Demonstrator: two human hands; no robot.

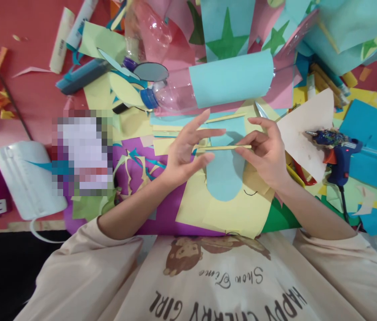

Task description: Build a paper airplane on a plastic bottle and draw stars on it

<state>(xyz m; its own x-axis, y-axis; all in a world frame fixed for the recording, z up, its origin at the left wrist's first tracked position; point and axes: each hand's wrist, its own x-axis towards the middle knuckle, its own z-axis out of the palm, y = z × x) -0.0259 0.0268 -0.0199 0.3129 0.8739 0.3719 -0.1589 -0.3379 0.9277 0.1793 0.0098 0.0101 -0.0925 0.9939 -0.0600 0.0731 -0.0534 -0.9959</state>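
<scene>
My right hand (pixel 265 154) pinches a thin, stiff yellow paper strip (pixel 223 147) near its right end, between thumb and fingers. My left hand (pixel 185 154) is open with its fingers spread around the strip's left end; whether it touches the strip I cannot tell. Below the strip lies a light blue paper piece (pixel 225 183) with a rounded end, on top of pale yellow sheets (pixel 191 205). A second narrow yellow strip (pixel 227 117) rests just beyond my fingers. Farther back, a clear plastic bottle (pixel 175 91) lies on its side, wrapped partly in light blue paper (pixel 231 82).
A blue glue gun (pixel 340 160) lies at right on a white paper piece (pixel 309 129). A scissor blade (pixel 261 109) points out behind my right hand. At left are a blurred-out rectangular thing (pixel 88 151) and a white case (pixel 30 178). Paper scraps (pixel 131 169) litter the purple sheet.
</scene>
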